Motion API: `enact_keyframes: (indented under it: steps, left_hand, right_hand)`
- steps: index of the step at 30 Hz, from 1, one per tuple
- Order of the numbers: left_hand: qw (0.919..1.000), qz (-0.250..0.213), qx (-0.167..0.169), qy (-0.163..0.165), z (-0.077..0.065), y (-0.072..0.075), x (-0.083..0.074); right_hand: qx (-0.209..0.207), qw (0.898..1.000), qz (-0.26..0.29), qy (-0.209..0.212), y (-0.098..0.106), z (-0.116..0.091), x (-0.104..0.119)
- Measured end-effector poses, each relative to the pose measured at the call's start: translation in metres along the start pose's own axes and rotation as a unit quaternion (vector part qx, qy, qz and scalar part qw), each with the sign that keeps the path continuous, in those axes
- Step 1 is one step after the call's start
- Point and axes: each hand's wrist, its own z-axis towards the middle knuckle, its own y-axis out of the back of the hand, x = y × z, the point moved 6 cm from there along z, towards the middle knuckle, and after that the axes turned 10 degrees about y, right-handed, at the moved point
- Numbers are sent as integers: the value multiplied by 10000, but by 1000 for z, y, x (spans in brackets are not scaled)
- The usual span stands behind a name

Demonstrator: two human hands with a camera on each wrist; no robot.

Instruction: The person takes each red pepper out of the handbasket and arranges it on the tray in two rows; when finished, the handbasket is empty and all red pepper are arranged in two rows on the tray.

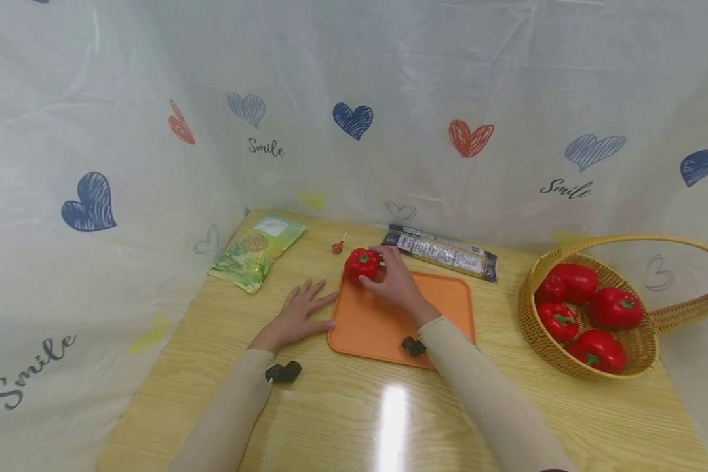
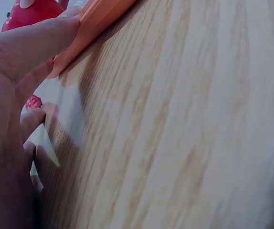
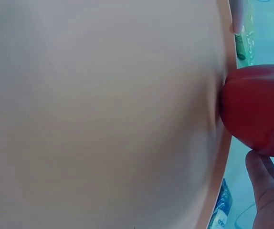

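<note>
At the far left corner of the orange tray point(image 1: 372, 328) sits a red bell pepper point(image 1: 361, 267) with a green stem. My right hand point(image 1: 396, 283) holds it from the right side, thumb in front and fingers behind. In the right wrist view, fingertips touch the side of the pepper point(image 3: 258, 112), close to the tray's rim. My left hand point(image 1: 296, 318) lies on the table with its fingers spread. Its thumb and index finger reach the tray's left edge, and in the left wrist view the thumb is against the tray's side point(image 2: 94, 31).
A wicker basket point(image 1: 528, 328) with a tall handle holds several red bell peppers on the right. Behind the tray lies a long dark-and-clear packet point(image 1: 442, 252). A small red lollipop point(image 1: 337, 248) and a green-yellow bag point(image 1: 256, 252) lie at the back left. Printed curtains enclose the table.
</note>
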Motion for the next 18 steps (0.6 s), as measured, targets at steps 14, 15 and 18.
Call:
enact_keyframes:
  steps: [14,15,18]
  left_hand:
    - [10000,30,-40,-22,1,0,0]
    - [10000,30,-39,-20,1,0,0]
    - [10000,36,-48,-20,1,-1,0]
  right_hand:
    - [108,9999,24,-41,-4,1,-6]
    - [105,9999,59,-53,-4,1,-7]
    - [102,9998,149,-99,-4,0,-8]
